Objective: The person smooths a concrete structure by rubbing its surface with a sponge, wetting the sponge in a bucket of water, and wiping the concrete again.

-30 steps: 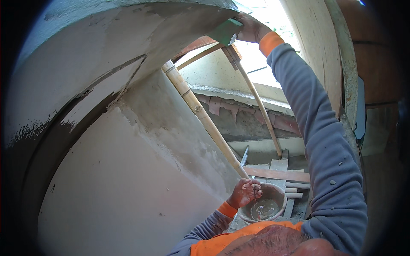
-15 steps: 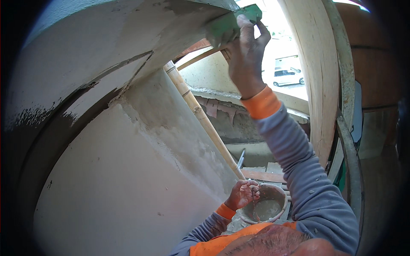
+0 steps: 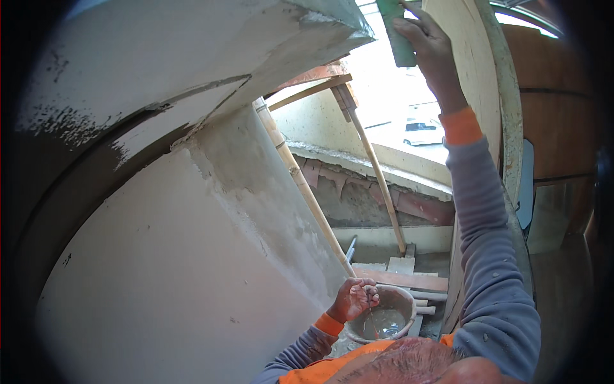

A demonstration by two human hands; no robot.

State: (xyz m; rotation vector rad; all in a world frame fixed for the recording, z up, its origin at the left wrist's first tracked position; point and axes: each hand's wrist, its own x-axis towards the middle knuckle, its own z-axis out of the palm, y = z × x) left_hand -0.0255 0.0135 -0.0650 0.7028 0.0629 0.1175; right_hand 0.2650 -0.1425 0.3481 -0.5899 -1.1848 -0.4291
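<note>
Green plastering float [image 3: 398, 35], one only, at the top centre-right of the frame, upright against the bright opening, just right of the plastered edge [image 3: 332, 29] overhead. Clamped by the right hand [image 3: 428, 48], fingers wrapped over its right side, arm raised high in a grey sleeve with an orange cuff. Left hand [image 3: 352, 297] low in the lower centre of the frame, fingers curled together around something small and thin; what exactly, impossible to tell. Directly beside it, one round bowl [image 3: 400, 301] with wet grey mix inside. Two bamboo poles [image 3: 300, 185] leaning across the middle, crossing from upper centre toward the lower centre. One large plastered wall [image 3: 192, 269] filling the left half. One white car [image 3: 422, 131] visible outside, small, centre right.

Compared with half a second ago: float shifted right and off the plaster edge, now turned more upright; left hand unchanged by the bowl.
</note>
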